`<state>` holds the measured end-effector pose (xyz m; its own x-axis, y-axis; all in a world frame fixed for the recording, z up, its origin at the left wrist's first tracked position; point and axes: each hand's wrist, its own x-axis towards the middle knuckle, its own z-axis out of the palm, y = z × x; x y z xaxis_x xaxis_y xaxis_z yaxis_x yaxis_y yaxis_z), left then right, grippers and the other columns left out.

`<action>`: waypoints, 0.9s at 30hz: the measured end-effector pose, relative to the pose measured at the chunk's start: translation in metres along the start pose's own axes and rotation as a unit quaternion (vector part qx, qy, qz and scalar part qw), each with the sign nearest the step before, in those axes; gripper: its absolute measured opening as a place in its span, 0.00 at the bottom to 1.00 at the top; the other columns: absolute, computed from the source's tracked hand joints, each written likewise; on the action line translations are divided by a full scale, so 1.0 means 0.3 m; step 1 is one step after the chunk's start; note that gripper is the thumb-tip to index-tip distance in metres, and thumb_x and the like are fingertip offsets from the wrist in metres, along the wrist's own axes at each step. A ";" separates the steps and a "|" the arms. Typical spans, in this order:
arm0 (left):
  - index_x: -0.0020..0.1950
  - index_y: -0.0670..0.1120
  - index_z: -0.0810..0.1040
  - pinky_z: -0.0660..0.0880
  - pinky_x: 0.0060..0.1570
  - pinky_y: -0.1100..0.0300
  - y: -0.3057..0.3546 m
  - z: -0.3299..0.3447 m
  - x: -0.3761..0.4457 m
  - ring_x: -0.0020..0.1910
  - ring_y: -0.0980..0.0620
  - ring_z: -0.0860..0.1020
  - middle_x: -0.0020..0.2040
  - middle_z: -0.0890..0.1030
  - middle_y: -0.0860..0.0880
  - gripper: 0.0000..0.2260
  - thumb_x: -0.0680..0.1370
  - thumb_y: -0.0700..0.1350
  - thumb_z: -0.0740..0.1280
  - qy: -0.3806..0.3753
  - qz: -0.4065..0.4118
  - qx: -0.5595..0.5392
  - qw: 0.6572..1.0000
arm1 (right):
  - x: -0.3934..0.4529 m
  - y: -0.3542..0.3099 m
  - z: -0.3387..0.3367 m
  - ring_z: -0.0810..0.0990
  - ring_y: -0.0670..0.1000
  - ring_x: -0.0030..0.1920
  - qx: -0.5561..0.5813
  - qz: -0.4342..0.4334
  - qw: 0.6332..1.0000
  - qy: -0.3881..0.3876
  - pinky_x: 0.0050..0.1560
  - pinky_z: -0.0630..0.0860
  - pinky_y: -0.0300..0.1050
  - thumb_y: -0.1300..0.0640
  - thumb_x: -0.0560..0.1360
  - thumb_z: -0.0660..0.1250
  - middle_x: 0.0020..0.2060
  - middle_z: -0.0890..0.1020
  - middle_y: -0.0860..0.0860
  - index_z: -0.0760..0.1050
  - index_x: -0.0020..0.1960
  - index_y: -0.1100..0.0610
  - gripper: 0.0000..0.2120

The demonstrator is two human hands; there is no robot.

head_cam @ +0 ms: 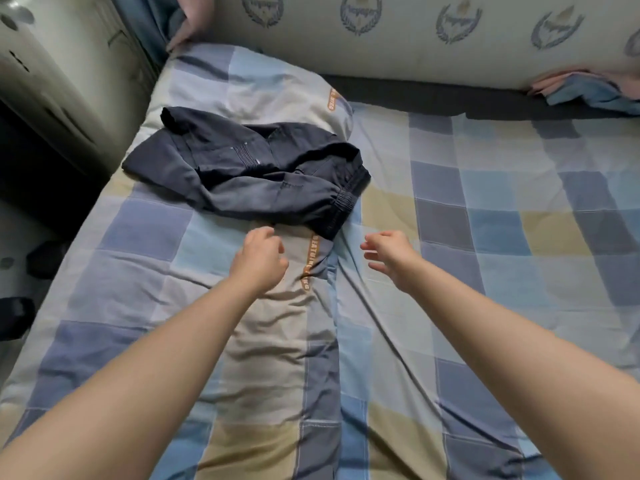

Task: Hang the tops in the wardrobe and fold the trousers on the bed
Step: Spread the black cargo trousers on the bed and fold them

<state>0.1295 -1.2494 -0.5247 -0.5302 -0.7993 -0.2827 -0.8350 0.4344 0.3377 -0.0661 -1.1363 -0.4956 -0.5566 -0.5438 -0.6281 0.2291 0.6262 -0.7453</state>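
Fingers loosely curled on both hands, holding nothing.
Left hand (258,259) and right hand (389,256) hover just short of the folded dark trousers (249,171) near the bed's (485,237) left edge.

Two bare forearms enter the head view from the bottom corners. No sleeve, cuff or glove is visible on either arm up to the frame edge. The left hand (259,261) is bare; no ring, watch, strap or bracelet shows at its wrist or on its visible fingers. The right hand (389,252) is likewise bare, with no jewellery or covering. No other part of the person is in view.
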 end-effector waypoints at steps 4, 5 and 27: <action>0.67 0.50 0.74 0.55 0.73 0.48 -0.039 0.098 0.189 0.79 0.44 0.43 0.81 0.46 0.50 0.16 0.79 0.45 0.63 -0.042 0.010 0.104 0.994 | 0.213 0.035 0.113 0.74 0.63 0.63 -0.024 -0.015 1.000 0.001 0.60 0.74 0.54 0.59 0.78 0.64 0.52 0.78 0.64 0.74 0.58 0.67 0.13; 0.68 0.52 0.74 0.54 0.73 0.48 -0.037 0.102 0.227 0.79 0.43 0.41 0.81 0.43 0.51 0.17 0.79 0.45 0.63 -0.046 0.014 0.120 0.992 | 0.248 0.033 0.125 0.74 0.61 0.63 -0.024 -0.020 1.000 -0.001 0.59 0.75 0.53 0.58 0.77 0.65 0.48 0.78 0.59 0.74 0.54 0.63 0.09; 0.64 0.48 0.69 0.73 0.50 0.45 -0.184 0.182 -0.116 0.54 0.38 0.75 0.54 0.77 0.43 0.26 0.69 0.30 0.60 0.018 0.083 0.025 0.996 | -0.066 0.328 0.207 0.76 0.55 0.43 0.127 0.041 0.984 -0.115 0.48 0.73 0.52 0.66 0.75 0.68 0.43 0.76 0.55 0.61 0.66 0.57 0.24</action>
<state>0.1859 -1.2229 -0.5824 -0.6568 -0.7289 -0.1932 -0.7428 0.5813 0.3324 0.0171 -1.0985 -0.5704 -0.3392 -0.6271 -0.7012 0.4745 0.5295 -0.7032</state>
